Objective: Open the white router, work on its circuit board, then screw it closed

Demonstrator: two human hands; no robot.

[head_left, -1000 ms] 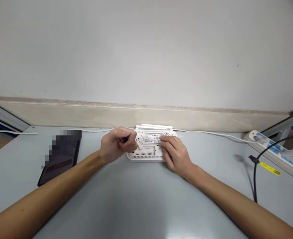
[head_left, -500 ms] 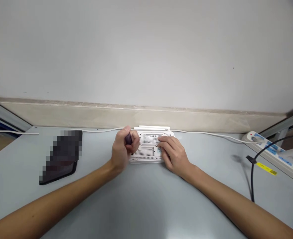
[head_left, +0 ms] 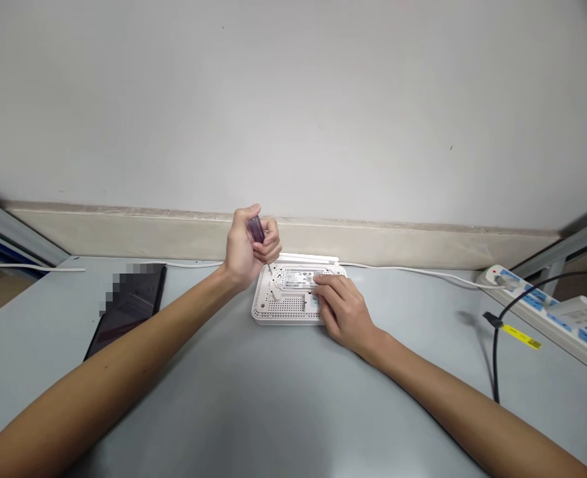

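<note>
A white router-like box (head_left: pixel 278 309) lies on the grey table, its labelled, vented underside facing up. My left hand (head_left: pixel 252 247) is wrapped round the dark purple handle of a screwdriver (head_left: pixel 256 229), above the box's back left corner. The tool's thin shaft points down at that corner; whether its tip touches is too small to tell. My right hand (head_left: pixel 344 309) rests on the box's right part, fingers spread over the edge of the label (head_left: pixel 298 279), holding nothing.
On the left lies a dark phone or tablet (head_left: pixel 129 309), partly behind my left forearm. A white power strip (head_left: pixel 547 318) and a black cable (head_left: pixel 495 365) with a yellow tag are at the right. White cable (head_left: pixel 423 271) runs along the wall.
My left hand has risen with the screwdriver and moved from the box's left side toward its back left corner, uncovering the front left corner. My right hand stays on the box.
</note>
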